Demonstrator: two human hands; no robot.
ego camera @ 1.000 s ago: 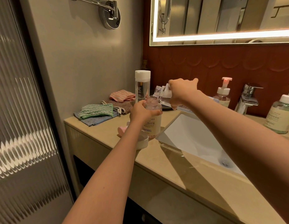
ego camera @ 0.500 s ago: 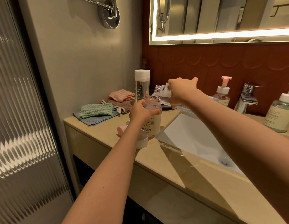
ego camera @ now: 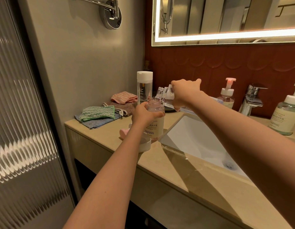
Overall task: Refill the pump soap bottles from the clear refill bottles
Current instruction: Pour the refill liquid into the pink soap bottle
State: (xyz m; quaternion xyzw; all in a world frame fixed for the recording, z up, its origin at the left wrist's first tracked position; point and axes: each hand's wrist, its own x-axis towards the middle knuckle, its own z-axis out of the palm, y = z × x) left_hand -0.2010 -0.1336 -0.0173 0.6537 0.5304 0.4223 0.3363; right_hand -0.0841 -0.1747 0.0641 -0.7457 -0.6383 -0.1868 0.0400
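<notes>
An uncapped soap bottle (ego camera: 156, 126) with a pinkish neck and a white label stands on the counter (ego camera: 103, 134) beside the sink. My left hand (ego camera: 143, 114) grips its shoulder. My right hand (ego camera: 184, 93) holds a clear refill bottle (ego camera: 165, 95) tipped on its side, its ribbed mouth just above the soap bottle's opening. A white cap (ego camera: 146, 144) and a pink pump part (ego camera: 125, 131) lie on the counter by my left wrist, partly hidden. A second clear refill bottle (ego camera: 144, 86) with a white cap stands upright behind.
Folded cloths (ego camera: 97, 113) lie at the counter's back left. The white sink basin (ego camera: 198, 142) sits to the right, with a chrome tap (ego camera: 250, 100). A pink-pump bottle (ego camera: 227, 95) and a green-pump bottle (ego camera: 285, 118) stand along the back wall.
The refill bottle's mouth has dropped slightly closer to the soap bottle's opening. Both hands keep their holds.
</notes>
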